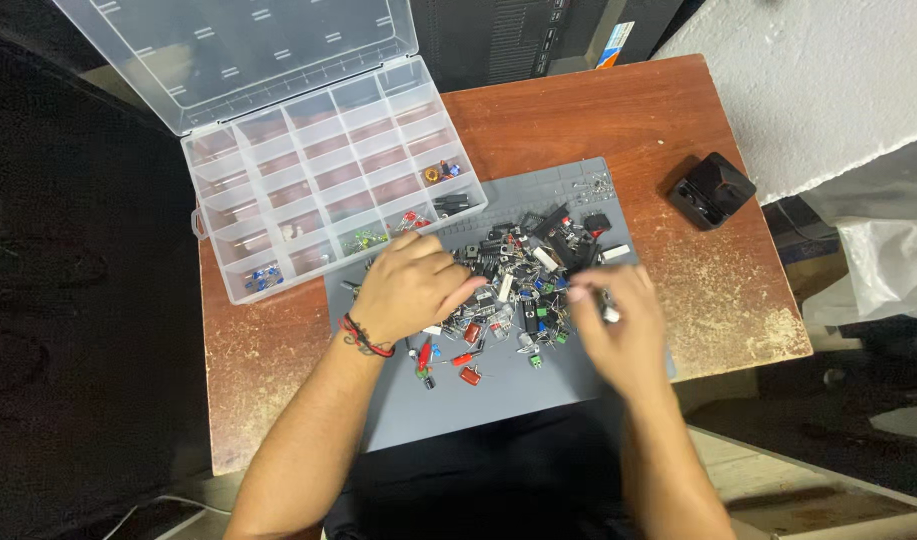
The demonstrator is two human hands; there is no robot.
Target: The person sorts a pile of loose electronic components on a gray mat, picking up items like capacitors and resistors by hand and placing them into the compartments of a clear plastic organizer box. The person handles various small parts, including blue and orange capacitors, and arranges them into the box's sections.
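Both hands, left [410,290] spread, right [618,318] pinching a small part, flank the component pile [523,275].

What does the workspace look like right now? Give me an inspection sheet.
Surface: wooden table, worn at the edges, with a grey mat on it.
Job's things: pile of small electronic parts on the mat; clear compartment box, lid open, a few cells filled.
Clutter: black box on the table's right side.
Hands: left hand rests on the pile; right hand pinches a small part, blurred.
Cables: white cable on the floor.
Surroundings: dark floor, white sheet.
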